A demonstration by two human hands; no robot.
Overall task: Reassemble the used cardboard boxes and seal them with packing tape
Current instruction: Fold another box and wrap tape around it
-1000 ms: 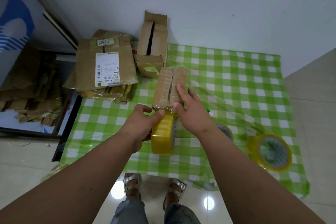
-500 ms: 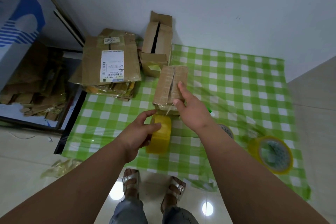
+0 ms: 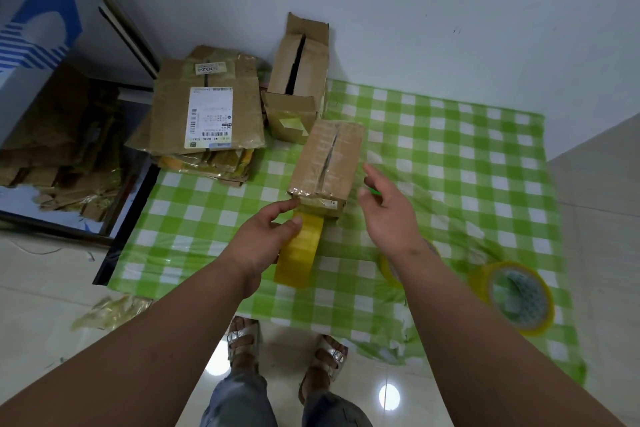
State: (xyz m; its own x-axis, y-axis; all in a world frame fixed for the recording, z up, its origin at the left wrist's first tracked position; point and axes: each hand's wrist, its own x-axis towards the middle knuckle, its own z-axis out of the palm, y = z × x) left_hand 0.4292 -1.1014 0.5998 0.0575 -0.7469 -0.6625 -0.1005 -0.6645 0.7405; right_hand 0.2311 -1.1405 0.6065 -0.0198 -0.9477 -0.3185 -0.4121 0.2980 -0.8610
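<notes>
The left hand (image 3: 258, 243) grips the tape roll (image 3: 300, 248); the right hand (image 3: 388, 215), fingers loose, is at 3 o'clock of the box (image 3: 323, 167), which looks light and soft-walled: hold its corners.

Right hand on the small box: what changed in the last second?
The right hand let go of the small box: it pressed on the top near the seam, and now hovers open beside the box's right edge. The left hand still grips the yellow tape roll at the box's near end. The box, the flattened stack and the spare roll stayed put.
</notes>
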